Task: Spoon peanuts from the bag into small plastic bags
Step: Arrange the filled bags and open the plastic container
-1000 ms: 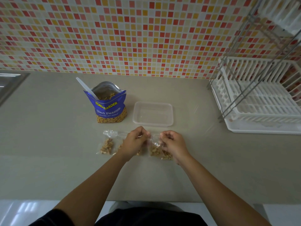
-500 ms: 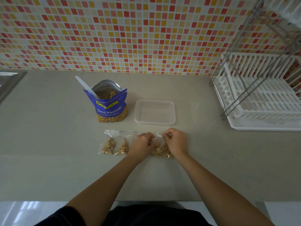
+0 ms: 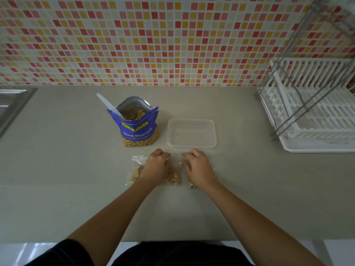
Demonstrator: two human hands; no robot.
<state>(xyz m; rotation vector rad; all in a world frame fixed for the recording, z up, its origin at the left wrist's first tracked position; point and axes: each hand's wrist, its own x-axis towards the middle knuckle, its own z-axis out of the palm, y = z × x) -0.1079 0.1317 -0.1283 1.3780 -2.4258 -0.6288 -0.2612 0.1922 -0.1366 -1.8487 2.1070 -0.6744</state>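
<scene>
Parted now: left hand (image 3: 157, 166) curled, pinching the top of the middle small bag (image 3: 173, 177); right hand (image 3: 197, 167) likewise on the right small bag (image 3: 192, 184), at 6 o'clock from the clear tub (image 3: 192, 145). Half a second ago, bunched together on one seal. Probably done sealing — next, the spoon (image 3: 107, 104) in the peanut bag (image 3: 138, 129), 11 o'clock.

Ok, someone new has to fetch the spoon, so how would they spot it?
On the beige counter below the mosaic tile wall, find the blue peanut bag standing left of the clear tub. The spoon is the white plastic handle leaning out of its open top toward the left, the only utensil in sight.
</scene>
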